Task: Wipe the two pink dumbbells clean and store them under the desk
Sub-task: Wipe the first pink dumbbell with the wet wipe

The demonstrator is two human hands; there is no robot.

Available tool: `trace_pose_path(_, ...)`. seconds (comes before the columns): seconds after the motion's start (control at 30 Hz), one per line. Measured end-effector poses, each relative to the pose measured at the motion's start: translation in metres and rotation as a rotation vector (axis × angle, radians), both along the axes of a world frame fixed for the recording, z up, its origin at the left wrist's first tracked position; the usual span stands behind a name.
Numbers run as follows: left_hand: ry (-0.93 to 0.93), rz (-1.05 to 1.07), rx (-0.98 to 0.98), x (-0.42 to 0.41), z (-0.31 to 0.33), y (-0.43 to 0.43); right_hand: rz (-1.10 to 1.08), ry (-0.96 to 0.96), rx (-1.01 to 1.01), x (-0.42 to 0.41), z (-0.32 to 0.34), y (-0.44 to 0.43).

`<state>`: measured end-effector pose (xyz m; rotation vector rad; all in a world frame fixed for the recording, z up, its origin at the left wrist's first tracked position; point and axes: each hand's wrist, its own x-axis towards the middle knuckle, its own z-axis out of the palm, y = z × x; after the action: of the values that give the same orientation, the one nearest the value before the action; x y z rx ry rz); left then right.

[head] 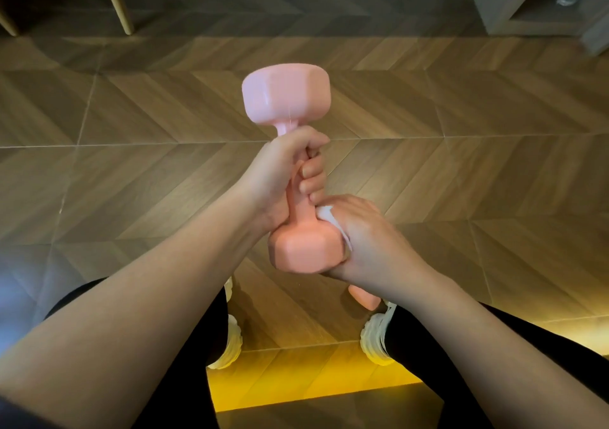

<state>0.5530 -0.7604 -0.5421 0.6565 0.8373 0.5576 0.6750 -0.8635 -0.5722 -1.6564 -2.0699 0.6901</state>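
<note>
My left hand grips the handle of a pink dumbbell, held in the air over the floor with one head pointing away from me. My right hand is wrapped round the right side of the near head, pressing a white wipe against it; only a strip of the wipe shows. The second pink dumbbell lies on the floor beside my right foot, mostly hidden under my right wrist.
Wood herringbone floor spreads all around. My white shoes and dark trouser legs are below. Wooden chair legs stand far left. A grey cabinet, a white box and a white cable lie at the far right.
</note>
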Motion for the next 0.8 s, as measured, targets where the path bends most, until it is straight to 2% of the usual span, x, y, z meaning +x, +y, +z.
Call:
trace_pose_path(0.1, -0.074, 0.018, -0.025, -0.002, 0.003, 0.007, -0.075, 0.103, 0.155, 0.005, 0.004, -0.007)
trace_pose_path(0.13, -0.099, 0.027, -0.034, -0.003, 0.004, 0.009, -0.079, 0.139, 0.160, 0.005, 0.005, -0.007)
trace_pose_path(0.2, -0.134, 0.013, -0.024, -0.005, 0.002, 0.008, -0.052, 0.160, 0.049, 0.004, 0.006, -0.003)
trace_pose_path(0.27, -0.134, -0.008, 0.025, -0.003, 0.000, 0.004, -0.019, 0.105, -0.022, 0.003, 0.005, 0.000)
trace_pose_path(0.4, 0.055, 0.092, 0.163, 0.003, -0.003, 0.006, -0.116, -0.014, 0.154, 0.007, 0.005, -0.005)
trace_pose_path(0.5, 0.152, 0.151, 0.102, 0.004, -0.006, 0.008, -0.125, -0.117, 0.221, 0.005, 0.005, -0.005)
trace_pose_path(0.6, 0.160, 0.170, 0.028, 0.004, -0.008, 0.006, -0.053, -0.079, 0.012, 0.000, 0.009, 0.001)
trace_pose_path(0.67, 0.151, 0.150, 0.029, 0.006, -0.008, 0.003, -0.013, -0.086, -0.038, -0.002, 0.008, 0.003)
trace_pose_path(0.8, 0.134, 0.144, 0.041, 0.010, -0.004, 0.004, -0.112, -0.109, 0.127, 0.001, 0.006, -0.003)
